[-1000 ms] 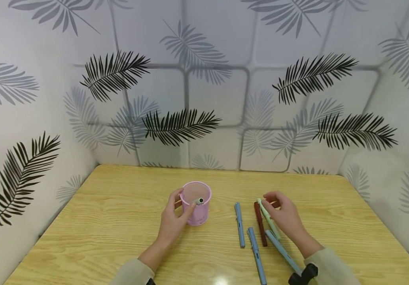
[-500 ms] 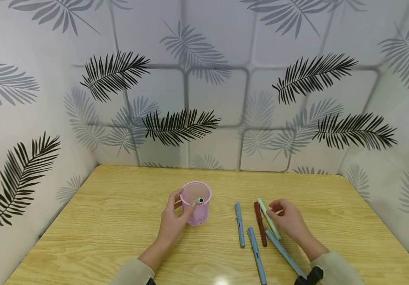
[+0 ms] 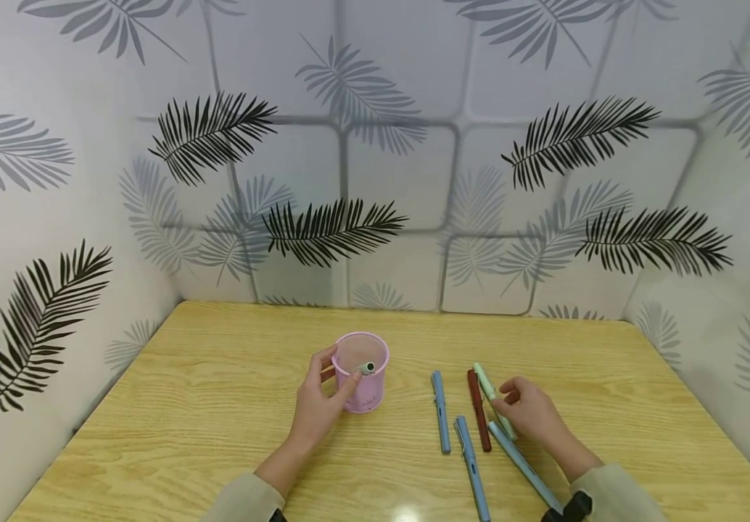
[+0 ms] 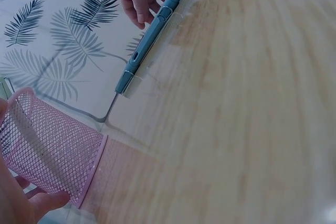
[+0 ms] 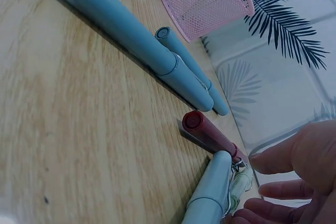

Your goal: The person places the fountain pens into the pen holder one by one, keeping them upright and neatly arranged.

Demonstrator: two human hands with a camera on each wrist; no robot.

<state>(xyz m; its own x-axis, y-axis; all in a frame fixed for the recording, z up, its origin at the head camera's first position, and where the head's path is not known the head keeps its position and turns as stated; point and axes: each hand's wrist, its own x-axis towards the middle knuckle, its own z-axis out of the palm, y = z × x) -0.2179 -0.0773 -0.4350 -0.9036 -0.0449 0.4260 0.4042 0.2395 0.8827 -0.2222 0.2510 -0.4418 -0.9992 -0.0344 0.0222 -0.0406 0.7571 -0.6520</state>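
Note:
My left hand [image 3: 318, 406] grips the pink mesh pen cup [image 3: 367, 395] from its left side, thumb at the front and fingers behind. Inside the cup leans a pale pen [image 3: 366, 368], its round end showing near the rim. On the right, my right hand [image 3: 532, 412] is at a light green pen [image 3: 484, 380], thumb and fingertips beside its middle. In the right wrist view the thumb [image 5: 278, 157] and fingers stand apart next to that pen. A dark red pen [image 3: 479, 409] lies along the green one's left side.
Two blue pens [image 3: 441, 413] [image 3: 473, 470] lie between the cup and the red pen. Another blue pen [image 3: 524, 465] slants below the green one toward the right cuff. The wooden table [image 3: 231, 377] ends at a leaf-patterned wall [image 3: 388, 181].
My right hand has moved from the far end of the green pen toward me and slightly right, to its middle. The left hand and the cup have stayed in place.

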